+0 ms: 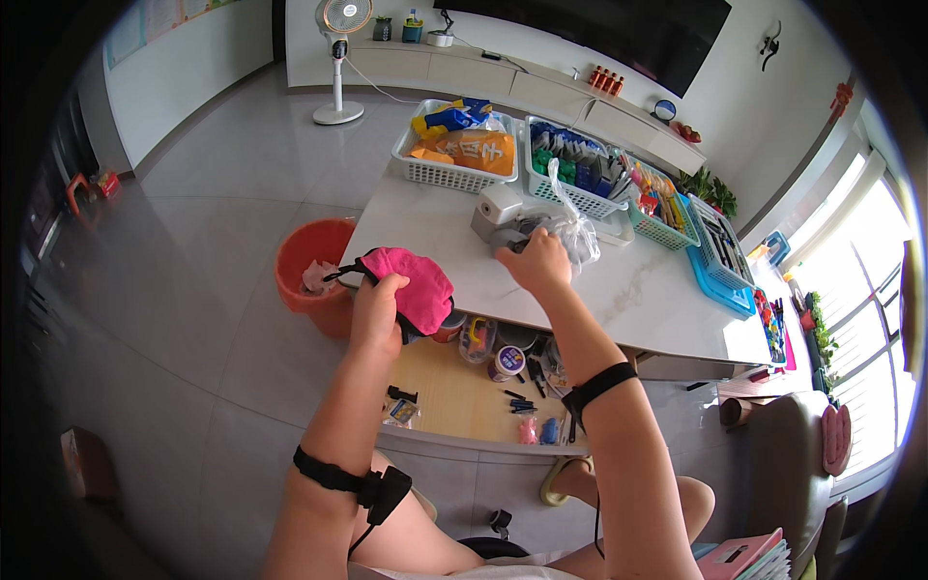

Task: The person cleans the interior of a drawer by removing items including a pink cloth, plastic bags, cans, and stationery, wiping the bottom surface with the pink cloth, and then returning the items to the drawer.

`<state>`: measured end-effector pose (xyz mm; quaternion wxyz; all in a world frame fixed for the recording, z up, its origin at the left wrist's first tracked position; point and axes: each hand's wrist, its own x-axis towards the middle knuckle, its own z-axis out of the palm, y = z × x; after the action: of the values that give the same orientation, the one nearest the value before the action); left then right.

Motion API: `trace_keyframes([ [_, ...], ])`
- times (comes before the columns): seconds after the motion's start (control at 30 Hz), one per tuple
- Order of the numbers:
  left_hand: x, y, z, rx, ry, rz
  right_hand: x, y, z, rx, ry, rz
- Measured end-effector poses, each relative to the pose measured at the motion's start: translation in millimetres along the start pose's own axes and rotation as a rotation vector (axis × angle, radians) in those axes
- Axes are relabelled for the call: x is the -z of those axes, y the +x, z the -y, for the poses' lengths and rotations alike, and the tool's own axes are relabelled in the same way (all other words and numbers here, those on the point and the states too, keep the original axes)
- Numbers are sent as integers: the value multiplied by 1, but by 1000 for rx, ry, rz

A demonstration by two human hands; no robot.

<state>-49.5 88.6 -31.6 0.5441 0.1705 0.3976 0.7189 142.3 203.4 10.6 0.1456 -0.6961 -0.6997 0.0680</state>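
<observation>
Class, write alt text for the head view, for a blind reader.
The left hand holds a black-edged pink cloth item; the right hand is at a clear plastic bag and grey items on a pale table. Filled baskets line the table's far side, an open drawer of small things shows below, and an orange bin stands at left.
</observation>
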Motion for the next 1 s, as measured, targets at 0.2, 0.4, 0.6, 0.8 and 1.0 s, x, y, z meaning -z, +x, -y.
trace_keyframes([
  [0.2, -9, 1, 5, 0, -1, -8, -1, 36, -10, 85, 106, -34],
  [0.4, -14, -1, 7, 4, 9, 13, -16, 22, -10, 183, 186, -208],
  [0.6, -13, -3, 4, 3, 29, 12, -26, -73, -31, 513, -30, 159],
  [0.8, -18, 1, 15, 21, 11, 41, -60, -111, -56, 536, -481, 325],
  [1.0, -32, -7, 21, 31, -10, 76, -78, -102, -103, 540, -411, 511],
])
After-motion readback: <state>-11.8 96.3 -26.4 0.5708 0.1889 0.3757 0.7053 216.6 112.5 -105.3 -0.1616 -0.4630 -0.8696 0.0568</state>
